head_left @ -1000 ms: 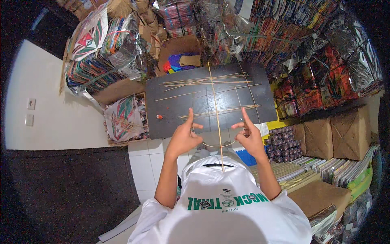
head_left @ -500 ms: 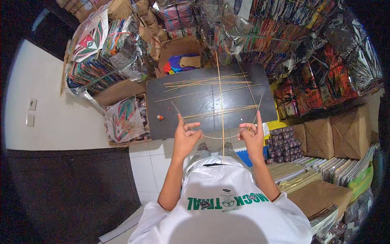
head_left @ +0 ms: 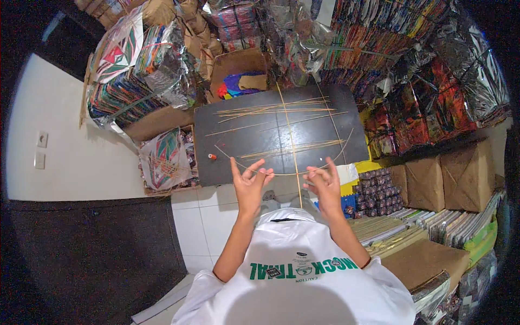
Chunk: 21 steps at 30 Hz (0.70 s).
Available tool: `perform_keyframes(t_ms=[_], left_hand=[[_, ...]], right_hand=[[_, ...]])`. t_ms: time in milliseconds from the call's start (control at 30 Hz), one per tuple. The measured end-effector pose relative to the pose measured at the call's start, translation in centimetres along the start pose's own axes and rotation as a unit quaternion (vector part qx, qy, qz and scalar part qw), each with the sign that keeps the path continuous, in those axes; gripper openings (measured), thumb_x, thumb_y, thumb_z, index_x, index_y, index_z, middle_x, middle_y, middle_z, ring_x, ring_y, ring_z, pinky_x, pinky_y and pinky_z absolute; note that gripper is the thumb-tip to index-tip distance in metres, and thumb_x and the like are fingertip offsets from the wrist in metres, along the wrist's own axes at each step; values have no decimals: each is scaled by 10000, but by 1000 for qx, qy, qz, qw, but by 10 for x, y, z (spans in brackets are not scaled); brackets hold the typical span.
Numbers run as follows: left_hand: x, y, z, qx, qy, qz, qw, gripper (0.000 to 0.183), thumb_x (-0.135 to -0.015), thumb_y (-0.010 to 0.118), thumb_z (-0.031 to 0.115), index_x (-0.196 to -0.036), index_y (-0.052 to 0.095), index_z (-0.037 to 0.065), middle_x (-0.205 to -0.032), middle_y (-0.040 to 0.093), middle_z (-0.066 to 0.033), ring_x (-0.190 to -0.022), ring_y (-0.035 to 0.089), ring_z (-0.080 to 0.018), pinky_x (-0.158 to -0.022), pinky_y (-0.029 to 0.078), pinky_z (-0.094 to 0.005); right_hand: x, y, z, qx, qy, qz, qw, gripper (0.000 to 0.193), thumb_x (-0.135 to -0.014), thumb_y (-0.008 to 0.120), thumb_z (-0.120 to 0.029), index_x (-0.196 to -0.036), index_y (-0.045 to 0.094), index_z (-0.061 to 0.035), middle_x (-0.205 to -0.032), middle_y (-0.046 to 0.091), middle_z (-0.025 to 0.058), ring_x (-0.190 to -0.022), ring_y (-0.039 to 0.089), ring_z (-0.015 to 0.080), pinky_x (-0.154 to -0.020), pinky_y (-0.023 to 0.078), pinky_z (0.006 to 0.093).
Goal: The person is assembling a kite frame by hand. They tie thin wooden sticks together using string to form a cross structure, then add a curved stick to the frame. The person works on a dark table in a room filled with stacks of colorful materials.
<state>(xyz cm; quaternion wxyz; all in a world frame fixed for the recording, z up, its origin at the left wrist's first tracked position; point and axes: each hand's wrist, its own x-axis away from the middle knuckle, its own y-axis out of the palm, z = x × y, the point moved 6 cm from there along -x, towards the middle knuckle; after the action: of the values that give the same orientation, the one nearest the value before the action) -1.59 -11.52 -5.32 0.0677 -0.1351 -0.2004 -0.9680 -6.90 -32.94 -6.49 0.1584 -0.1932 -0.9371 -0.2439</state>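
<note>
Between my hands runs a thin stick (head_left: 283, 175), bowed into a shallow curve with both ends rising away from me. My left hand (head_left: 249, 187) is closed on its left part, thumb and fingers pinching it and the index finger stretched along it. In the same way my right hand (head_left: 324, 189) pinches the right part. A long straight stick (head_left: 289, 125) crosses the bowed one near its middle and reaches from my waist out over the dark table (head_left: 207, 174). Whether the two are tied where they cross, I cannot tell.
Loose thin sticks (head_left: 271, 110) lie across the table, and an orange thread spool (head_left: 212, 157) stands at its left edge. An open carton (head_left: 238, 62) is behind it. Wrapped stacks (head_left: 357, 49) crowd the far side; brown paper parcels (head_left: 428, 181) are at right.
The bowed stick has flattened from a deeper bend and its ends have spread. My right hand has shifted slightly left; the long stick's far end has swung left and nearer.
</note>
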Motion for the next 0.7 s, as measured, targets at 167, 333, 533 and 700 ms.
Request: perform_keyframes(t_ms=[167, 333, 533, 700], left_hand=[[3, 6, -5, 5, -25, -21, 999, 1011, -929, 617, -59, -1570, -145, 117, -1329, 517, -274, -1009, 682, -309, -846, 617, -393], [-2, -32, -5, -184, 52, 153, 970, 981, -897, 735, 120, -1576, 28, 83, -1433, 404, -236, -1128, 583, -283, -954, 510, -427], [-14, -26, 61, -334, 196, 75, 919, 519, -970, 661, 246, -1407, 505, 13, -1167, 671, -91, -1010, 614, -157, -884, 479, -317], [-54, 3, 52, -105, 29, -114, 987, 469, -1027, 569, 245, -1418, 493, -2, -1232, 666, -163, -1022, 678, -197, -894, 548, -318]], right_hand=[[5, 11, 24, -14, 120, -93, 988, 423, -942, 672, -111, -1327, 505, -61, -1033, 679, 107, -871, 683, 174, -730, 599, 303], [4, 8, 20, -5, 124, -83, 989, 246, -950, 659, -105, -1184, 598, -57, -998, 682, 86, -831, 669, 146, -675, 570, 284], [5, 4, 20, 34, 124, -106, 986, 222, -955, 645, -113, -1168, 614, -60, -981, 690, 74, -817, 662, 135, -638, 535, 261], [8, 12, 27, 76, 141, -173, 972, 220, -960, 635, -121, -1167, 619, -48, -974, 704, 74, -789, 663, 120, -625, 513, 245]])
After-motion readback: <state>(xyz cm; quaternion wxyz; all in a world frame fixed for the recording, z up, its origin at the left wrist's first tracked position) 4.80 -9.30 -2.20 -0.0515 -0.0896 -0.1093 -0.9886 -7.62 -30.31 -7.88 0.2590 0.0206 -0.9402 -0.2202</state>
